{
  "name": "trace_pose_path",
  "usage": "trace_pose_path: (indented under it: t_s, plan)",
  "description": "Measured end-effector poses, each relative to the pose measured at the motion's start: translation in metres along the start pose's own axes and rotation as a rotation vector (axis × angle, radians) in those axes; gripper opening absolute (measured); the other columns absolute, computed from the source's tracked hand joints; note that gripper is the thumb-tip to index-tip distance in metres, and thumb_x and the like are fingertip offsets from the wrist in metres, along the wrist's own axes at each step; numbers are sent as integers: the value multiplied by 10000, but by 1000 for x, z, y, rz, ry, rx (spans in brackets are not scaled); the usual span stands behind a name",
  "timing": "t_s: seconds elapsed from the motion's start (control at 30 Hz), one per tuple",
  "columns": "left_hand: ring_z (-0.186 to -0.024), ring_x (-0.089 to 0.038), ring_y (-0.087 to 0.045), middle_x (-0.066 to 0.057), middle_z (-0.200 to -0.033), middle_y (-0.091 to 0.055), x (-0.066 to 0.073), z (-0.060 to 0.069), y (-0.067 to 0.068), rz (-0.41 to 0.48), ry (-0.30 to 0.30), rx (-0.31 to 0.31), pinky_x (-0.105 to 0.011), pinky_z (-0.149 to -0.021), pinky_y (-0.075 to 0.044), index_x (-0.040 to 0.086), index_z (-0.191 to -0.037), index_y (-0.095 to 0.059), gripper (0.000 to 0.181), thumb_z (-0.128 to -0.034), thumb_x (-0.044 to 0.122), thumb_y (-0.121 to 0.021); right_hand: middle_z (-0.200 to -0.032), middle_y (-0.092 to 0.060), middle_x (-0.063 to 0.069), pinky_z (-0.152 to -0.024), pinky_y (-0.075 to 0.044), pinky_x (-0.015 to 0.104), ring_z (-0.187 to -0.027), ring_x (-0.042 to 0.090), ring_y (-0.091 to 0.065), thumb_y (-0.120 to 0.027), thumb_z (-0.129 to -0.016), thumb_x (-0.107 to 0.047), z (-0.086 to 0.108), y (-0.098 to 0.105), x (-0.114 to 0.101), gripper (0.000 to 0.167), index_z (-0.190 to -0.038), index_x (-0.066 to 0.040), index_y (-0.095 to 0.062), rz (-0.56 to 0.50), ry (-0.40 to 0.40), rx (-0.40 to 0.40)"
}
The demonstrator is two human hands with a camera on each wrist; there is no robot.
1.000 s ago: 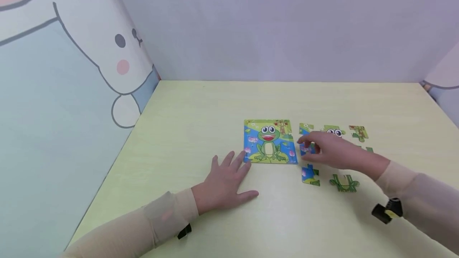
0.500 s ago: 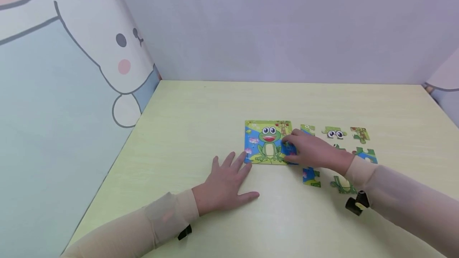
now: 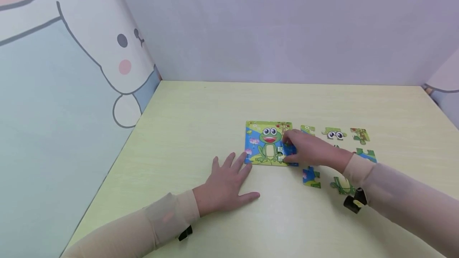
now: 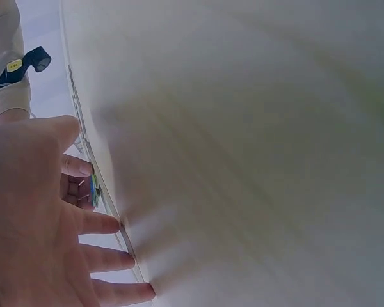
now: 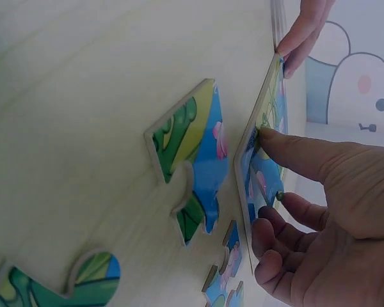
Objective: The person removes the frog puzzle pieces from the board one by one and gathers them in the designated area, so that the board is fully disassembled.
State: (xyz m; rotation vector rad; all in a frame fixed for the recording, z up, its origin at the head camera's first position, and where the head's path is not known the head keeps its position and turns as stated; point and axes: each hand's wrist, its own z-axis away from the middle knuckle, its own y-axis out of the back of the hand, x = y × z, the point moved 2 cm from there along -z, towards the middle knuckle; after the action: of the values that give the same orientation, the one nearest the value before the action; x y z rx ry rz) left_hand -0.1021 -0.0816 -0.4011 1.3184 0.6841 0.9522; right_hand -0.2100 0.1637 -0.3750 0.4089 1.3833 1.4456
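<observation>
A square frog picture board (image 3: 256,130) lies on the table. My left hand (image 3: 226,184) rests palm down with spread fingers, its fingertips at the board's lower left corner. Over the right part of the board, my right hand (image 3: 312,148) pinches a jigsaw piece (image 3: 281,154) between thumb and fingers. That piece is mostly hidden by the hand in the head view. In the right wrist view the thumb (image 5: 294,150) is close to the board's surface. In the left wrist view the left hand's fingertips (image 4: 125,261) meet the surface.
Loose jigsaw pieces lie right of the board: one with frog eyes (image 3: 334,134), a corner piece (image 3: 360,134), a blue-green piece (image 3: 311,179) and a frog-belly piece (image 3: 342,185). My right forearm covers others partly. A pale wall (image 3: 269,27) stands behind the table.
My right hand has moved left from the loose pieces onto the board, carrying a jigsaw piece. That piece now shows tilted at its fingertips. The left hand has stayed in place.
</observation>
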Motion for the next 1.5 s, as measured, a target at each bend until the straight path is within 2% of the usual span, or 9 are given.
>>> trace_pose_path:
  t_s: [0.27,0.4,0.6,0.73,0.87,1.03,1.17,1.3,1.5]
  plan:
    - [-1515,-409,-384,-88,-1708,-335,0,0,1,-14,-3,18,-772,-1081,-351,192,-1555,-480,799,-979,745,-476,-1006,-612,64,-780,-509,348,-876,193,-556,-787,-946,-154,3,-1,2,366,-1191,-40,-541,-67,33,59]
    - [-1515,-411,-384,-90,-1708,-334,0,0,2,-15,-2,19,-775,-1081,-350,189,-1555,-480,800,-979,745,-476,-1009,-629,64,-775,-511,341,-888,197,-577,-723,-985,-94,6,-2,4,261,-1152,-67,-524,-148,43,65]
    - [-1513,-415,-383,-97,-1704,-340,0,-1,2,-1,2,11,-782,-1083,-345,185,-1554,-480,804,-977,745,-483,-1057,-648,76,-781,-550,318,-929,186,-624,-624,-1036,-52,11,-2,9,174,-1178,-57,-523,-245,85,81]
    - [-1519,-410,-380,-90,-1710,-331,1,0,0,-4,1,2,-777,-1089,-344,188,-1559,-472,805,-978,746,-477,-1043,-633,63,-763,-558,285,-936,176,-635,-590,-1055,-58,20,0,16,152,-1196,-61,-533,-302,103,107]
    - [-1523,-408,-377,-86,-1712,-326,2,0,-2,0,1,-4,-773,-1093,-344,188,-1562,-467,808,-979,747,-473,-1041,-631,58,-740,-551,268,-923,169,-630,-567,-1068,-65,37,5,28,143,-1208,-54,-538,-358,100,93]
    - [-1524,-410,-376,-88,-1710,-329,2,0,-3,6,0,-2,-774,-1094,-342,187,-1559,-469,803,-980,743,-475,-990,-643,47,-701,-539,278,-844,157,-634,-564,-1071,-66,64,18,52,111,-1179,-53,-541,-377,86,43]
    - [-1521,-411,-379,-93,-1710,-329,1,0,-3,4,-2,3,-775,-1093,-343,184,-1560,-466,805,-981,742,-473,-916,-642,2,-671,-513,268,-796,143,-629,-577,-1070,-88,87,27,83,89,-1154,-68,-552,-331,69,7]
    - [-1515,-418,-385,-101,-1710,-328,1,-1,-1,-2,-4,15,-778,-1088,-346,180,-1560,-466,807,-983,742,-471,-905,-639,-30,-651,-490,264,-763,132,-632,-568,-1068,-54,110,35,117,74,-1141,-45,-553,-280,81,6]
    - [-1510,-433,-385,-110,-1710,-327,0,0,1,13,-7,14,-789,-1086,-336,172,-1560,-473,805,-986,737,-472,-956,-604,-16,-629,-463,261,-736,100,-612,-524,-1082,-33,136,33,155,84,-1164,-13,-527,-252,-27,-78]
